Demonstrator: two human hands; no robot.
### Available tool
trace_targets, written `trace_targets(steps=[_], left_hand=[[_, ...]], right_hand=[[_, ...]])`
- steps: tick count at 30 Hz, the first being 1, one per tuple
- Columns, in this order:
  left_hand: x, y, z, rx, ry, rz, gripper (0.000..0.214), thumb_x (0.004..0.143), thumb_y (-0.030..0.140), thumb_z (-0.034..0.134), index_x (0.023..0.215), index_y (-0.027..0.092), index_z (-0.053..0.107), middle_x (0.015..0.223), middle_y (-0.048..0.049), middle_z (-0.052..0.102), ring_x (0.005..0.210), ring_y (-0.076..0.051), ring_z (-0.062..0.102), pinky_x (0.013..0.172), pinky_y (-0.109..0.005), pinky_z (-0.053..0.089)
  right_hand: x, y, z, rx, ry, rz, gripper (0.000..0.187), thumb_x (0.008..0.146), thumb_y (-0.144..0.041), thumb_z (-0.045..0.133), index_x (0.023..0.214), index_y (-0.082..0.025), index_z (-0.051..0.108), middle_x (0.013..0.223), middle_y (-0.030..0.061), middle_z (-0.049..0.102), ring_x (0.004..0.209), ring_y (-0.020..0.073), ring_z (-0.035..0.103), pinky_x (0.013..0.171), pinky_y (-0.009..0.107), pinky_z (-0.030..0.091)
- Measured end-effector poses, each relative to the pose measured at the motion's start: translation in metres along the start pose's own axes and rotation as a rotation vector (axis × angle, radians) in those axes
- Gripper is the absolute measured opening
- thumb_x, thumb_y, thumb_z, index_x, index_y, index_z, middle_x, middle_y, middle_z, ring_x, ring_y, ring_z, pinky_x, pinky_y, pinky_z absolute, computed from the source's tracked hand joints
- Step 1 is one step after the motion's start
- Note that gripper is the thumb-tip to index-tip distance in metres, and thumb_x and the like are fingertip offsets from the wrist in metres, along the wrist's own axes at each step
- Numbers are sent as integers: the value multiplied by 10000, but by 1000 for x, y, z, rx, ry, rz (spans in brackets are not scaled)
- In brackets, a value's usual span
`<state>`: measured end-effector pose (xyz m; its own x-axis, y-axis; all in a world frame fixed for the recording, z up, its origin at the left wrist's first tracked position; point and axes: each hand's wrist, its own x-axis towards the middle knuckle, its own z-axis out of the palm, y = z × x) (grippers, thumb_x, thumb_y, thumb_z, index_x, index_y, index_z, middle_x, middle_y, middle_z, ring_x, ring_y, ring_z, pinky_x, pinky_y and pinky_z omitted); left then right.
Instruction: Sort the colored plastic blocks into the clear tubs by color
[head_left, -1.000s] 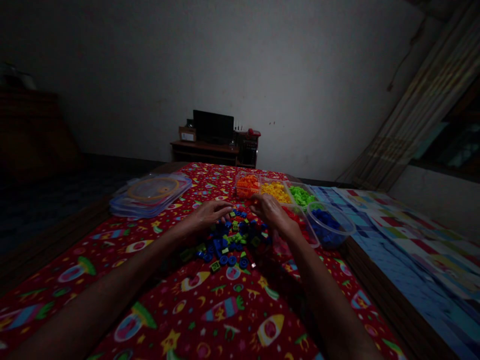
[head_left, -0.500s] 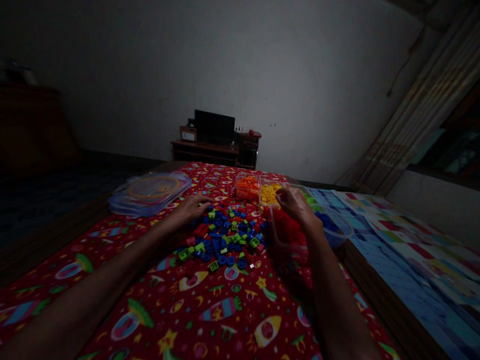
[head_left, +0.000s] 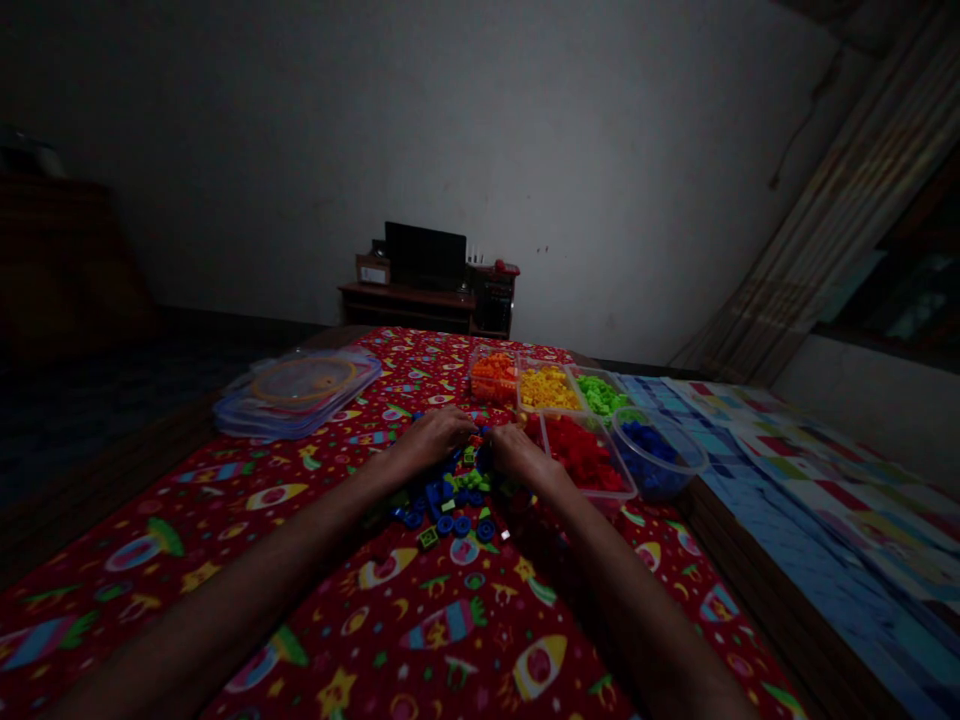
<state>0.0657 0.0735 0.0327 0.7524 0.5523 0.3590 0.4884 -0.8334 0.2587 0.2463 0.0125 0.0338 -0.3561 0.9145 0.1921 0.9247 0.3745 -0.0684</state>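
A heap of small loose bricks (head_left: 450, 495), mostly blue and green with some red, lies on a red cloth with rocket prints (head_left: 420, 620). My left hand (head_left: 431, 440) rests palm down on the far left of the heap, fingers curled over bricks. My right hand (head_left: 514, 450) lies on the far right of the heap, fingers bent onto the bricks. The two hands almost touch. Whether either hand has hold of a brick is hidden. Just right of my right hand stands a clear tub of red bricks (head_left: 589, 455).
Clear tubs hold orange bricks (head_left: 493, 375), yellow bricks (head_left: 549, 387), green bricks (head_left: 602, 392) and blue bricks (head_left: 654, 447). Stacked clear lids (head_left: 296, 390) lie at the far left. A patchwork mat (head_left: 810, 490) lies right of the cloth. A low cabinet with a screen (head_left: 427, 285) stands by the wall.
My right hand came back from over the red tub down to the heap. My left hand slid right along the heap toward it. The view shifted slightly.
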Motion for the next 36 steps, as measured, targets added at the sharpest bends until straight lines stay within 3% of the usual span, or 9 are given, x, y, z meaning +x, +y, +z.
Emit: trace_targets(steps=[4, 9, 17, 25, 30, 36], left_hand=[[5, 4, 9, 90, -62, 31, 248, 811, 75, 508, 904, 182, 712, 975, -84, 696, 952, -207, 610, 853, -296, 468], [1, -2, 7, 171, -84, -9, 189, 859, 165, 509, 884, 178, 696, 909, -71, 688, 899, -191, 612, 811, -271, 463], [-5, -6, -5, 137, -172, -163, 213, 771, 126, 479, 782, 181, 685, 748, -31, 684, 715, -155, 602, 636, -210, 425], [-4, -11, -17, -107, -101, -294, 211, 691, 311, 556, 784, 178, 690, 742, -13, 699, 679, -167, 614, 583, -219, 432], [0, -6, -22, -283, -51, -286, 261, 685, 402, 574, 716, 166, 682, 694, -10, 685, 653, -160, 596, 590, -223, 445], [0, 8, -24, -505, -58, -298, 328, 665, 464, 601, 730, 149, 669, 671, -8, 661, 623, -155, 580, 585, -247, 457]], right_hand=[[1, -14, -8, -6, -25, -12, 282, 829, -20, 413, 945, -81, 663, 875, 154, 665, 791, 207, 596, 729, 292, 430], [1, -21, -26, 17, -101, -113, 260, 832, -57, 449, 950, -85, 679, 849, 133, 688, 770, 185, 612, 684, 251, 414], [-5, -15, -39, -40, -78, 73, 266, 850, -136, 474, 1031, -118, 668, 981, 151, 695, 923, 236, 645, 698, 263, 407], [-4, -13, -37, 20, -1, 72, 240, 870, -174, 510, 1049, -125, 664, 979, 144, 698, 901, 219, 644, 694, 258, 402], [-1, -18, -34, 282, 133, -87, 298, 873, -166, 540, 1156, -133, 626, 980, 114, 713, 878, 187, 645, 740, 248, 414], [4, -19, -28, 441, 215, -14, 212, 814, -69, 558, 958, -121, 704, 874, 88, 726, 785, 161, 643, 679, 218, 413]])
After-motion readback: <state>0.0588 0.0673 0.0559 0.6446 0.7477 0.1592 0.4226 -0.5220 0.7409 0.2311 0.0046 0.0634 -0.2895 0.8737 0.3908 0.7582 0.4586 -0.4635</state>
